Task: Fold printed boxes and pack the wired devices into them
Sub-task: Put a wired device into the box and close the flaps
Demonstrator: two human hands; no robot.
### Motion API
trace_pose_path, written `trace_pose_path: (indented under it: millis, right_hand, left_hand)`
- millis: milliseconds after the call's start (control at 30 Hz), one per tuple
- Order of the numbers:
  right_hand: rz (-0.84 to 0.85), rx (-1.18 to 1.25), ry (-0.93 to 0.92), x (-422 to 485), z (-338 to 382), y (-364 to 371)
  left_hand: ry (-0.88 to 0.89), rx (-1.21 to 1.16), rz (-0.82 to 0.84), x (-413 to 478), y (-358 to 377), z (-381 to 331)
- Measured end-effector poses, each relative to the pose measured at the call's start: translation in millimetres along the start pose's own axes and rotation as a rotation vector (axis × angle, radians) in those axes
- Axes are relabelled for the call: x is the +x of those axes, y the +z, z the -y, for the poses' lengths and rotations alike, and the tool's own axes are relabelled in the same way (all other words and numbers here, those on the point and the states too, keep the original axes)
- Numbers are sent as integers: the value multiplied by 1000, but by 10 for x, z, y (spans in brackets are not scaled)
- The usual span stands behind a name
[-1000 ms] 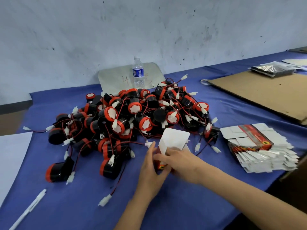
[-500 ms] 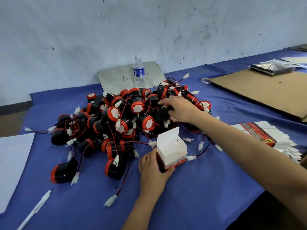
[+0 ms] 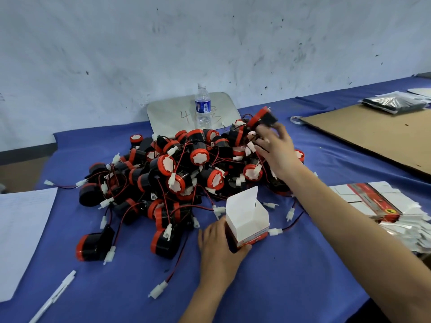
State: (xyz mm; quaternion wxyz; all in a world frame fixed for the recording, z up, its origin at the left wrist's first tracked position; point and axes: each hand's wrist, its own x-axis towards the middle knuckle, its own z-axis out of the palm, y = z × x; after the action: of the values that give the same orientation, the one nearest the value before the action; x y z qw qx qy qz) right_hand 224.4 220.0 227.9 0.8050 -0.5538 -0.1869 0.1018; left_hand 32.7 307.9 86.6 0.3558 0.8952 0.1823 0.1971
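Note:
A folded white and red printed box (image 3: 248, 220) stands upright on the blue cloth, its top flap open. My left hand (image 3: 220, 247) holds its left side and lower corner. Behind it lies a big pile of wired devices (image 3: 182, 169), black cylinders with red rims, red and black wires and white plugs. My right hand (image 3: 276, 148) is raised over the pile's right end and grips one wired device (image 3: 263, 118), lifted clear of the heap with its wire trailing down. A stack of flat printed boxes (image 3: 382, 206) lies at the right.
A water bottle (image 3: 203, 108) stands before a grey sheet (image 3: 172, 115) against the wall. A cardboard sheet (image 3: 373, 134) and a dark foil bag (image 3: 396, 104) lie far right. White paper (image 3: 21, 227) and a pen (image 3: 54, 296) lie at the left.
My right hand left the box, reached into the pile, gripped a device and lifted it up and to the right. My left hand stayed on the box.

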Motion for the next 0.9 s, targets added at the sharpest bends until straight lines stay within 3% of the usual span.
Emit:
trace_pose_path:
  millis: [67,167,267,500,667,800,900]
  right_hand:
    - [-32,305,94,-75,187,-95]
    - [-49,405,77,-258,372,-213]
    - [-8,285,40,-493,426,-280]
    - [112,-238,-66,-943,195,-379]
    - [201,-267,-13,-1117,19,-408]
    - [220,-288,-56,-1233,-103,-402]
    - [273,-471,-225,-1380,-224,-368]
  left_hand:
    - [2,11,0,6,1,-1]
    - [1,0,1,-1,6,-10]
    - [-18,-38,-18,-9,6,-6]
    - [-25,-22,-2,-16,22,11]
    - [-3,-52,-12,-23,9,-21]
    - [-7,-350,-81,-83,-61,-117]
    - [96,-464,-177,-159,-96,-163]
